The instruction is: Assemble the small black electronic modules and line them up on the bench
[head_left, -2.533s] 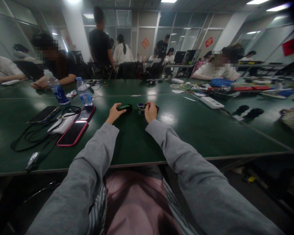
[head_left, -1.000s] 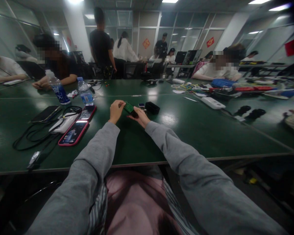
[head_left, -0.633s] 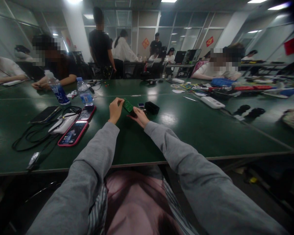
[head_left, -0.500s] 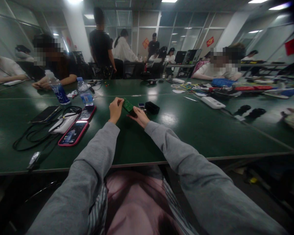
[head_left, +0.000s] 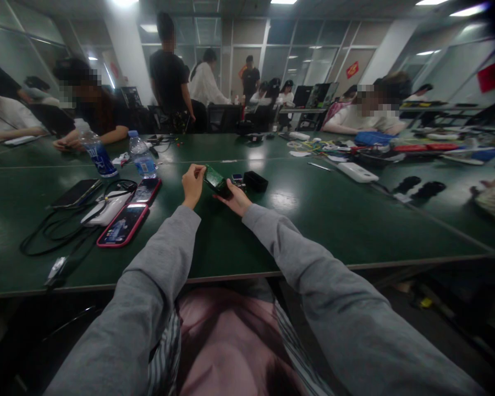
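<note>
Between my two hands, a green circuit board [head_left: 215,180] is held tilted above the table, its face turned up toward me. My left hand [head_left: 193,184] pinches its upper left corner with thumb and fingertips. At the lower right end, my right hand [head_left: 236,199] grips it with the thumb on top and the fingers beneath. A dark edge shows under the board; I cannot make out what it belongs to. Just beyond my right hand lie a black open box [head_left: 256,181] and a small module with a grey screen [head_left: 237,178].
On the left are a pink-cased phone [head_left: 122,224], another phone [head_left: 146,190], a white power bank [head_left: 107,206] with black cables, and two bottles [head_left: 142,157]. To the right lie a white power strip [head_left: 358,172] and tangled wires [head_left: 313,146]. People sit across the green table [head_left: 334,231].
The circuit board has tipped slightly, so more of its face shows with a glossy reflection. Both hands keep their hold, almost in the same place.
</note>
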Action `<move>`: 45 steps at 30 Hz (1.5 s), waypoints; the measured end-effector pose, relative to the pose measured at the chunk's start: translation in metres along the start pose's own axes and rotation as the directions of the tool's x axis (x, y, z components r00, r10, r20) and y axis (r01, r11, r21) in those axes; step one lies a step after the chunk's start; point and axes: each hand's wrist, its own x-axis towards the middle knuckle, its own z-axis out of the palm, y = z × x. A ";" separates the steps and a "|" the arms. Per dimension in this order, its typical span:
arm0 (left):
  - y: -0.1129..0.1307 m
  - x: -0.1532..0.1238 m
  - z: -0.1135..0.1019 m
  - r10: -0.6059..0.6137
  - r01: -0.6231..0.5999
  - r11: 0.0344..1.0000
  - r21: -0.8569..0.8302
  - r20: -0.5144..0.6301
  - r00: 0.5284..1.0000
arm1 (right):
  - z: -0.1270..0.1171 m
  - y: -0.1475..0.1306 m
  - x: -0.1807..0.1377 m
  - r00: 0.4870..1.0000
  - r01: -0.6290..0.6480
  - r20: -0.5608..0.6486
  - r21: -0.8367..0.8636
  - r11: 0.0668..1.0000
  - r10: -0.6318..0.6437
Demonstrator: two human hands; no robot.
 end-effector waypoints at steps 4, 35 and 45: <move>0.007 -0.001 -0.002 0.005 -0.005 1.000 -0.001 0.011 1.000 | -0.001 0.000 0.000 1.000 0.007 -0.019 0.011 1.000 -0.006; 0.037 -0.012 -0.008 0.192 -0.194 0.981 0.020 0.071 0.979 | 0.000 -0.008 -0.003 0.982 -0.132 -0.126 0.102 0.986 0.144; 0.027 -0.003 -0.011 0.001 -0.007 0.998 -0.055 -0.094 0.996 | -0.003 -0.007 0.000 0.973 -0.132 -0.172 0.140 0.981 0.155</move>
